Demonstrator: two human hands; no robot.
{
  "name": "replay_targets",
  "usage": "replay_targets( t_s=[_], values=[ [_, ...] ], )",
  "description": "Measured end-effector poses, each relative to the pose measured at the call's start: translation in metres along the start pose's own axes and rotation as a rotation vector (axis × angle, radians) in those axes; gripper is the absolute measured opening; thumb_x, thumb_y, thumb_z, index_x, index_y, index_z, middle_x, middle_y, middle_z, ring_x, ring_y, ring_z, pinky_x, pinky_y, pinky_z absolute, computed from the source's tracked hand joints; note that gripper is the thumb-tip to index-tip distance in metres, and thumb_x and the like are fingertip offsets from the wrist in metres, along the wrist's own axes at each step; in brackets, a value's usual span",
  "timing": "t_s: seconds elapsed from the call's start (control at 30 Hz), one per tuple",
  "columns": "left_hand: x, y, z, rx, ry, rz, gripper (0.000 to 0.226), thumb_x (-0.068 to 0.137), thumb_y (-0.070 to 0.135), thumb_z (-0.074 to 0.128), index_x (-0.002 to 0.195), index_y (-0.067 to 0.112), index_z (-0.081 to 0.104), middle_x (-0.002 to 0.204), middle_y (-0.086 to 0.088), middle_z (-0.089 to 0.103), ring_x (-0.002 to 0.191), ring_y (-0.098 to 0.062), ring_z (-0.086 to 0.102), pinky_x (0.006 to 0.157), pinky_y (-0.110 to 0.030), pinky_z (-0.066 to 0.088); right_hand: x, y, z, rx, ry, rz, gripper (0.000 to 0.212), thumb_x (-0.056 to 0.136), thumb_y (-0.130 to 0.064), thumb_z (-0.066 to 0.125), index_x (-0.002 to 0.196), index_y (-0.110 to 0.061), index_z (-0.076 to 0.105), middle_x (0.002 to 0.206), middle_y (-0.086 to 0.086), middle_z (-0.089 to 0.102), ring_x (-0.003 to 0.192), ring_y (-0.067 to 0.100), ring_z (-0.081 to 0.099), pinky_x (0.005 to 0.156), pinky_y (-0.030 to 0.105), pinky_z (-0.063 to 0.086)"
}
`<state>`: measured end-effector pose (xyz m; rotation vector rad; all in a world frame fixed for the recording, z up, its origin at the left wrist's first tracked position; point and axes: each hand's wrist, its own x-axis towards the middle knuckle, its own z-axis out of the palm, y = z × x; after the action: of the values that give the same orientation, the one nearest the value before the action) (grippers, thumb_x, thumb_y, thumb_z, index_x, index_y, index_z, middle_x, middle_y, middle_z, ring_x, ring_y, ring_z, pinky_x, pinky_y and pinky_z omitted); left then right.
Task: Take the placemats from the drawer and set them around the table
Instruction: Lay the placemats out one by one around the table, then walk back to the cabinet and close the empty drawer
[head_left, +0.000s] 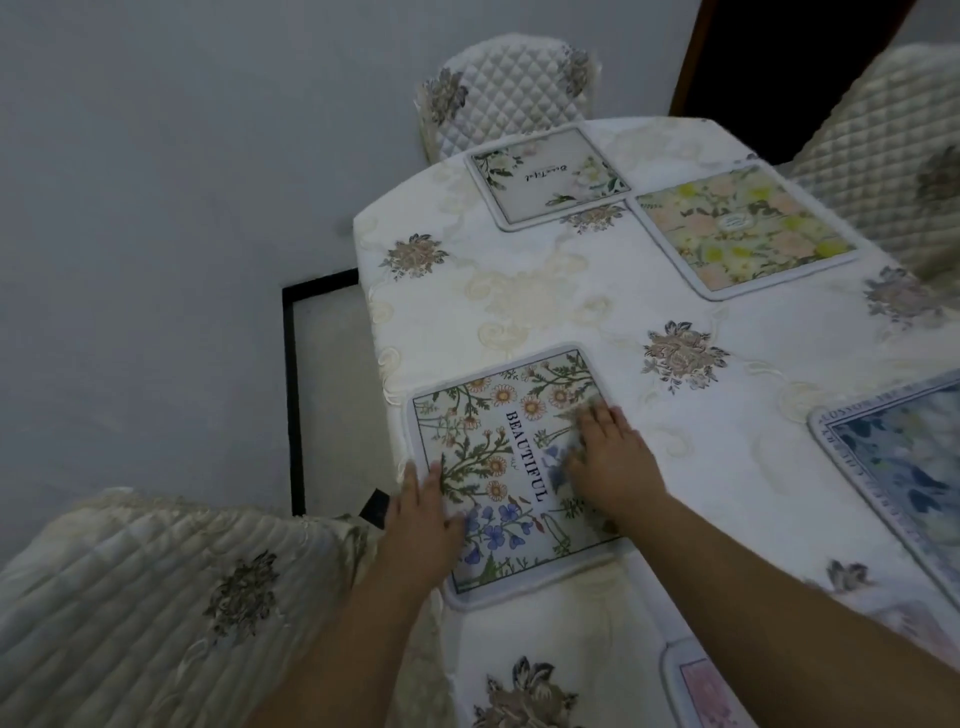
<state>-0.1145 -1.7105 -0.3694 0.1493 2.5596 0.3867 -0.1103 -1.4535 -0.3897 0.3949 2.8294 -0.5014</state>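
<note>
A daisy placemat (506, 441) printed "BEAUTIFUL" lies flat near the table's left edge. My left hand (423, 512) rests palm down on its near left border, fingers spread. My right hand (610, 460) presses flat on its right side, fingers apart. Other placemats lie on the table (519, 291): a pale one with green leaves (545, 174) at the far end, a yellow and pink floral one (743, 228) at the far right, a blue one (898, 457) at the right edge, and a pink one (706, 686) at the near edge, partly cut off.
The table wears a white embroidered cloth. Quilted chairs stand around it: one at the far end (506, 88), one at far right (893, 130), one at near left (156, 597). A black-framed panel (291, 395) lies on the floor left of the table.
</note>
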Motion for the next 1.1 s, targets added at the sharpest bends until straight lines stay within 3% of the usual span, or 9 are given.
replay_targets(
  t_s=[0.13,0.23,0.37,0.47,0.57,0.67,0.73,0.93,1.1],
  values=[
    [-0.060,0.035,-0.048,0.228,-0.459,0.089,0.057,0.101,0.048,0.039,0.152,0.023,0.034,0.159,-0.008,0.030,0.139,-0.028,0.037,0.104,-0.033,0.034,-0.081,0.002,-0.056,0.103,-0.445,-0.006,0.028,0.091,-0.037,0.050,0.107,-0.016,0.060,0.120,0.008,0.053,0.122,0.026,0.050,0.100,0.038,0.043],
    [-0.105,0.077,-0.082,0.235,-0.535,0.294,0.061,0.097,0.058,0.043,0.152,0.035,0.032,0.158,0.007,0.034,0.139,-0.016,0.040,0.108,-0.032,0.033,-0.152,0.007,-0.105,0.166,-0.582,0.003,0.060,0.092,-0.055,0.049,0.144,-0.026,0.043,0.145,-0.001,0.047,0.130,0.020,0.046,0.106,0.035,0.037],
    [-0.162,0.135,-0.105,0.179,-0.360,0.589,0.059,0.095,0.063,0.043,0.150,0.046,0.029,0.158,0.016,0.030,0.138,-0.009,0.039,0.109,-0.032,0.035,-0.250,0.015,-0.167,0.338,-0.284,0.097,0.057,0.093,-0.056,0.049,0.144,-0.034,0.039,0.141,-0.010,0.051,0.117,0.010,0.056,0.099,0.033,0.045],
    [-0.197,0.174,-0.118,0.300,-0.429,0.814,0.061,0.093,0.068,0.041,0.149,0.053,0.024,0.156,0.023,0.031,0.137,-0.005,0.040,0.103,-0.028,0.035,-0.328,0.020,-0.204,0.443,0.027,0.278,0.050,0.093,-0.056,0.049,0.139,-0.039,0.043,0.134,-0.017,0.053,0.111,0.005,0.057,0.090,0.029,0.049],
    [-0.231,0.216,-0.125,0.443,-0.385,1.065,0.059,0.094,0.065,0.041,0.149,0.051,0.025,0.151,0.022,0.038,0.133,-0.004,0.044,0.103,-0.030,0.040,-0.407,0.022,-0.220,0.361,0.301,0.479,0.048,0.092,-0.057,0.047,0.137,-0.039,0.044,0.128,-0.019,0.057,0.105,0.004,0.058,0.086,0.030,0.050],
    [-0.285,0.254,-0.116,0.267,-0.296,1.272,0.052,0.095,0.060,0.045,0.145,0.046,0.037,0.143,0.020,0.047,0.123,-0.001,0.051,0.098,-0.030,0.046,-0.485,0.014,-0.222,0.306,0.527,0.673,0.050,0.092,-0.054,0.048,0.139,-0.038,0.040,0.124,-0.017,0.057,0.097,0.005,0.060,0.082,0.032,0.051],
    [-0.330,0.271,-0.100,0.183,-0.344,1.355,0.048,0.095,0.057,0.047,0.141,0.045,0.042,0.137,0.021,0.053,0.117,0.001,0.054,0.095,-0.031,0.049,-0.542,0.008,-0.218,0.282,0.545,0.783,0.052,0.092,-0.052,0.050,0.141,-0.038,0.037,0.126,-0.016,0.057,0.102,0.007,0.060,0.084,0.032,0.050],
    [-0.468,0.300,-0.030,0.626,-0.446,1.635,0.050,0.095,0.058,0.048,0.143,0.046,0.041,0.135,0.022,0.055,0.110,-0.001,0.057,0.092,-0.029,0.049,-0.718,0.006,-0.195,0.351,0.636,1.063,0.046,0.091,-0.052,0.053,0.133,-0.036,0.049,0.122,-0.018,0.059,0.092,0.001,0.057,0.071,0.017,0.045],
    [-0.579,0.323,0.028,0.753,-0.486,1.722,0.054,0.094,0.057,0.050,0.145,0.045,0.038,0.138,0.019,0.054,0.113,-0.005,0.057,0.098,-0.030,0.047,-0.843,0.026,-0.172,0.355,0.729,1.193,0.048,0.089,-0.056,0.053,0.133,-0.040,0.045,0.126,-0.019,0.057,0.098,0.005,0.060,0.084,0.032,0.053]
  ],
)
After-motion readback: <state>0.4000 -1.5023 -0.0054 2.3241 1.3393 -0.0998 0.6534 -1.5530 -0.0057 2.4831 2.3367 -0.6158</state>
